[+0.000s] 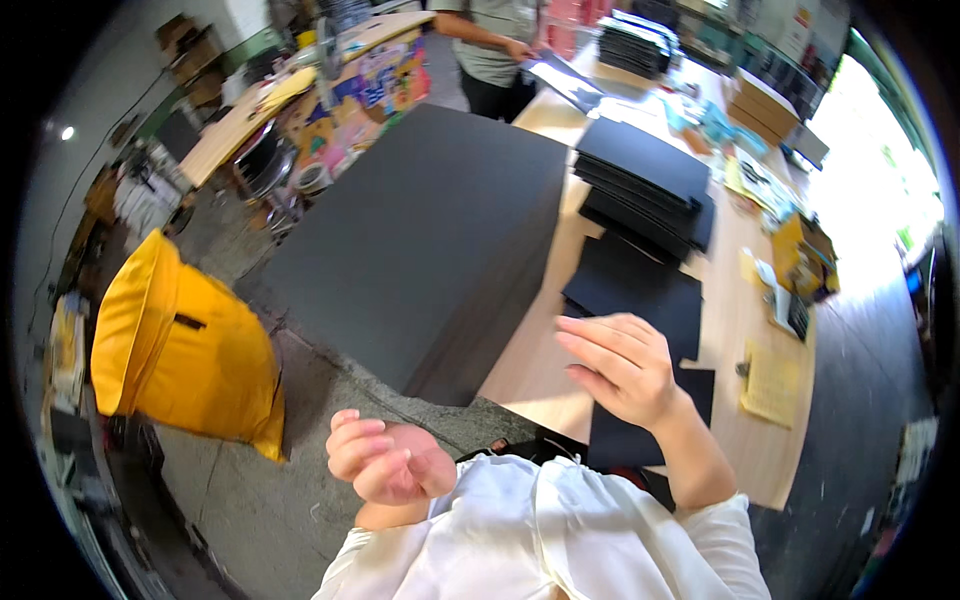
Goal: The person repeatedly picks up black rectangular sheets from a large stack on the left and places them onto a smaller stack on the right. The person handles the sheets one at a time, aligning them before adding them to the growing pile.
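Observation:
My left hand [388, 462] is raised with the palm up, its fingers loosely curled and apart, and nothing shows in it. It is just in front of the near corner of a large dark grey block [420, 230], which has a flat top and may be a stack of sheets. To the right, my right hand [630, 368] is above the wooden table [540, 365], fingers stretched out and holding nothing. Below and beyond that hand lie flat black sheets [635, 290]. Farther back stands a pile of black boards [645, 175], its layers slightly offset.
A yellow fabric bag [190, 345] stands on the floor at left. On the table's right side are a yellow box [803, 255], a handheld scanner [780, 300] and a yellow clipboard [768, 385]. Across the table another person [490, 50] holds a dark sheet.

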### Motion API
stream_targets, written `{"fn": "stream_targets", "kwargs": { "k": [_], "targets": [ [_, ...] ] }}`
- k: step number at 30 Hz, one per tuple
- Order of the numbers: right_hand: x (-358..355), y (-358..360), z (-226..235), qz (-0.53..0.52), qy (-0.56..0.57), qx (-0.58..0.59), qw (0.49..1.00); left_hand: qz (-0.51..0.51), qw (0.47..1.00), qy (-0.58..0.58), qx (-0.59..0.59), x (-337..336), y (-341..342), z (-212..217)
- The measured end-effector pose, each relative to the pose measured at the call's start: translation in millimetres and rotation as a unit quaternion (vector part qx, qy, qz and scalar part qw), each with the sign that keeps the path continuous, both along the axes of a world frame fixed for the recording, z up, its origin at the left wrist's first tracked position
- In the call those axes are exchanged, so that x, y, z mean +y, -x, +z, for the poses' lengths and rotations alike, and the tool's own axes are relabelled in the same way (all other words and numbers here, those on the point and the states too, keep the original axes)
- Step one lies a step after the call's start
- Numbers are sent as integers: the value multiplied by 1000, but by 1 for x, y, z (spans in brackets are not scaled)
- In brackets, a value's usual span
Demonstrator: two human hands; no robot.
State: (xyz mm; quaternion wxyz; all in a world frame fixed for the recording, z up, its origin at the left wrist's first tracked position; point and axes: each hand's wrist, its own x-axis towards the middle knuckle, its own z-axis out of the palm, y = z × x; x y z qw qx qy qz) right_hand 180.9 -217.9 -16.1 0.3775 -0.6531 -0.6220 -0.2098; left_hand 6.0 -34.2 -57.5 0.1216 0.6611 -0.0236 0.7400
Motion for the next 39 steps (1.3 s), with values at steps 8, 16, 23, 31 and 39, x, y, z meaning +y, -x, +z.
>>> {"fn": "stream_targets", "kwargs": {
  "k": [8,16,23,31,39],
  "targets": [
    [117,-6,64,335,131,7,933,-25,976,213,44,7,16,-16],
    [144,-18,60,366,130,-6,921,-19,979,177,102,1,9,-27],
    [149,-23,54,376,123,57,917,-7,984,138,112,6,0,-26],
    [150,-20,61,379,153,180,895,37,981,101,163,13,-8,-12],
    [151,-20,64,381,172,227,880,59,977,146,142,7,-16,-10]
  ]
}}
